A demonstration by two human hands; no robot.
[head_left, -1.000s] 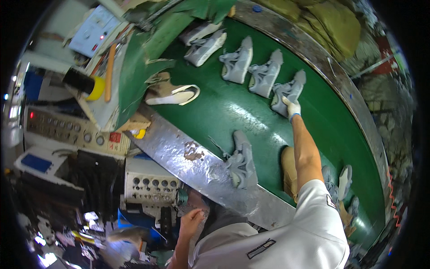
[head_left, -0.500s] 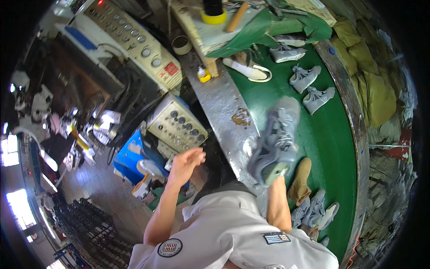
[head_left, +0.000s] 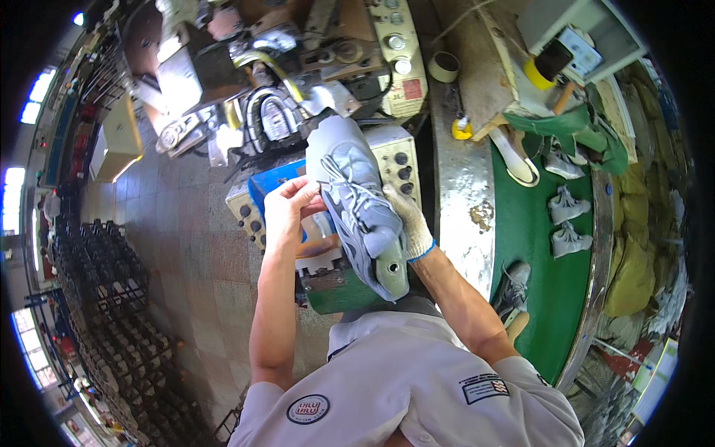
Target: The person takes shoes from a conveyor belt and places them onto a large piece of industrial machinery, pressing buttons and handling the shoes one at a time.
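Note:
A grey laced shoe upper on its last (head_left: pixel 356 201) is held up in front of me, toe pointing away toward the machine. My right hand (head_left: pixel 407 225), in a white knit glove with a blue cuff, grips its right side near the heel. My bare left hand (head_left: pixel 289 208) touches the left side by the laces. Below the shoe stands a machine with a blue and cream control box (head_left: pixel 279 186).
A green conveyor belt (head_left: pixel 532 246) with a metal rim runs on the right, carrying several more grey shoe uppers (head_left: pixel 564 205). Behind it lie olive fabric piles (head_left: pixel 633 268). A yellow tape roll (head_left: pixel 538 71) and workbench clutter sit at top right. Dark racks (head_left: pixel 112 298) stand on the floor at left.
My view swung from the belt to the machine. The right hand lifted a grey shoe off the belt and brought it in front of me; the left hand rose to meet it.

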